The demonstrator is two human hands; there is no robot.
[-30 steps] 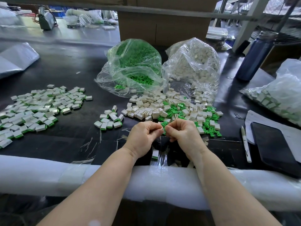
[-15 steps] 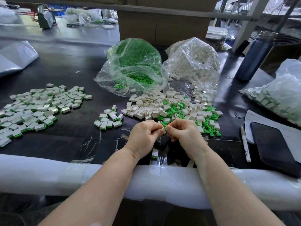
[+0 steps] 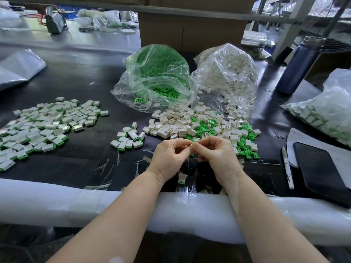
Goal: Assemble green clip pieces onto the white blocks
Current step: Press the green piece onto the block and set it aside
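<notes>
1. Head view, nearest: white foam pad (image 3: pixel 57 202) runs along the table edge; both forearms cross over it.
2. Left hand (image 3: pixel 169 158) and right hand (image 3: pixel 216 154) meet just past the pad, fingers curled, both pinching one small white block (image 3: pixel 191 145) betw. fingertips. Whether a clip is on it: can't tell, fingers hide most of it.
3. Clear tape strips (image 3: pixel 106 168) stuck on the black table (image 3: pixel 79 76) near the wrists.
4. Right of hands: white pen (image 3: pixel 288 169), then a dark phone (image 3: pixel 322 168) lying on paper.
5. Just beyond the hands: loose mix of white blocks (image 3: pixel 178 126) and green clips (image 3: pixel 247 149), touching, jumbled.
6. Left of that, a small group of finished pieces (image 3: pixel 129 139); further left, well apart, a big spread of finished pieces (image 3: pixel 47 126).
7. Behind the loose mix: open clear bag of green clips (image 3: pixel 157 73) beside open clear bag of white blocks (image 3: pixel 228 73), bags touching.
8. Far right: bag of finished pieces (image 3: pixel 326 111), blue bottle (image 3: pixel 298 65) upright.
9. Farthest: cardboard box (image 3: pixel 190 29) behind the bags.
</notes>
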